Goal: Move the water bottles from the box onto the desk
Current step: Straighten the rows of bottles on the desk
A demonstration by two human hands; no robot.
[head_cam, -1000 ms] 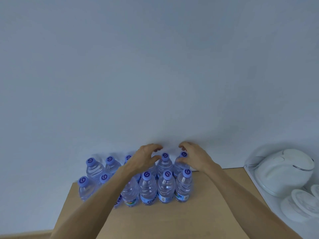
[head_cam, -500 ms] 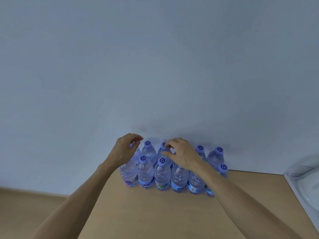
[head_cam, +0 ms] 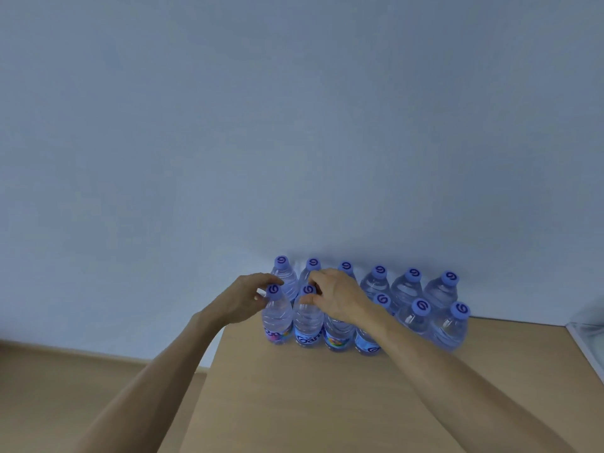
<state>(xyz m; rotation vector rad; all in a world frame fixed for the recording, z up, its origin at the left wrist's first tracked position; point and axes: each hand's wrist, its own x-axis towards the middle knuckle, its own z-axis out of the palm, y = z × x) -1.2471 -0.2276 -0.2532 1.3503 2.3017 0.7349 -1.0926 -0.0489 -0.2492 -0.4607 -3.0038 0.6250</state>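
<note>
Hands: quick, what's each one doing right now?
Left hand: pinches the cap of the front-left bottle.
Right hand: pinches the cap of the next bottle.

- Single head view, worn on the person's head, wide-angle, edges bowed.
- Faces forward and slightly down toward the wall (head_cam: 294, 125), which fills the upper two thirds.
- table (head_cam: 327, 403) in the lower part, seen from above at arm's reach; both forearms enter from the bottom edge.
- hands, left (head_cam: 243, 302) and right (head_cam: 338, 295), and the bottles (head_cam: 405, 289) sit just below frame centre, near the camera.
- No second view, so nothing is shared.
</note>
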